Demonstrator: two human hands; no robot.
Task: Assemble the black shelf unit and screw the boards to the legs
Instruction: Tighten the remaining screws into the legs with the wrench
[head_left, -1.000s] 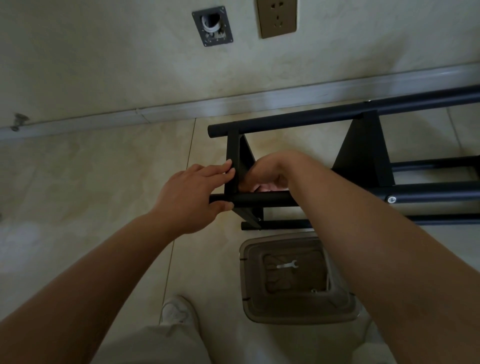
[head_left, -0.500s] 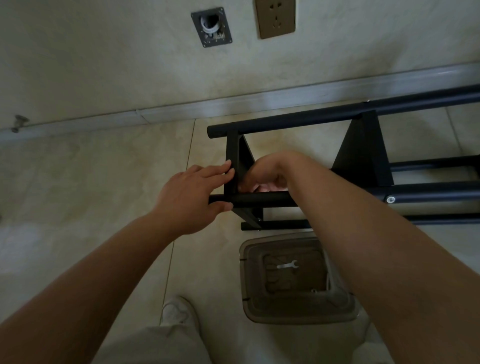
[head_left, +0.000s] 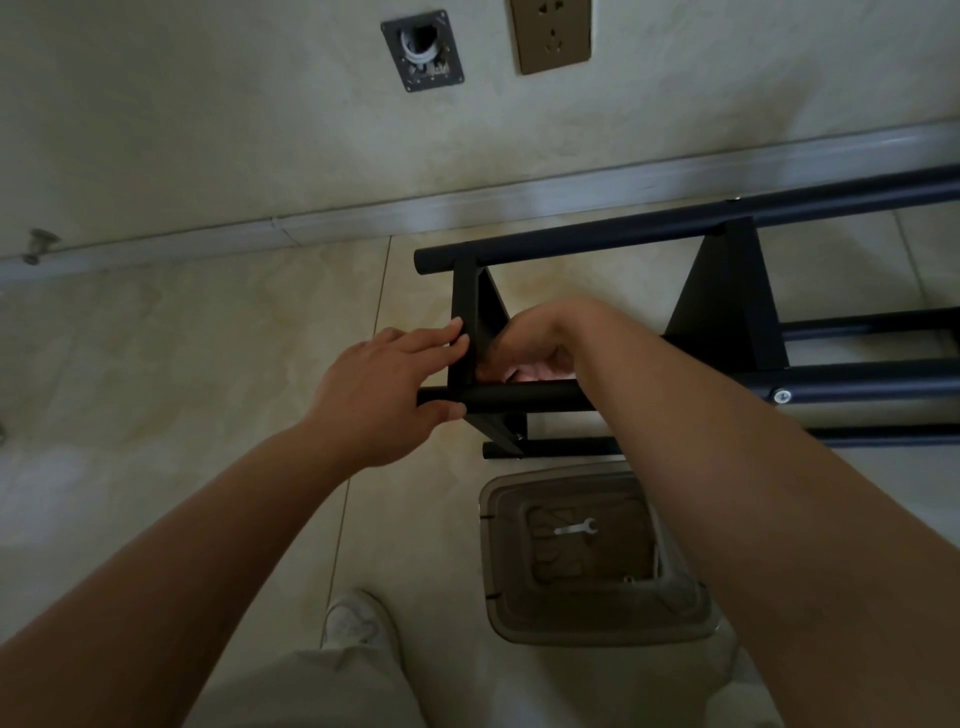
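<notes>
Two hands are working at the left end of the shelf (head_left: 727, 312), which is lying on its side on the tiled floor (head_left: 156, 364) near the wall (head_left: 208, 130). The left hand (head_left: 384, 389) is gripping the near leg (head_left: 519, 397) at its end, thumb curling under the tube and fingers reaching over it, fingertips (head_left: 457, 332) touching the edge of the end board (head_left: 472, 322). The right hand (head_left: 535, 348) is reaching in behind that board, just above the same leg; its fingers are curling inward, but whether they are holding anything cannot be told, since the board and wrist are hiding them. A second board (head_left: 727, 301) is standing further right between the legs, and a screw head (head_left: 782, 396) is showing on the near leg below it. A bin (head_left: 597, 623) is sitting on the floor just below the shelf, with a small wrench (head_left: 574, 529) lying inside. A shoe (head_left: 358, 621) is showing beside the bin. A socket (head_left: 550, 34) and a metal plate (head_left: 422, 49) are sitting on the wall.
</notes>
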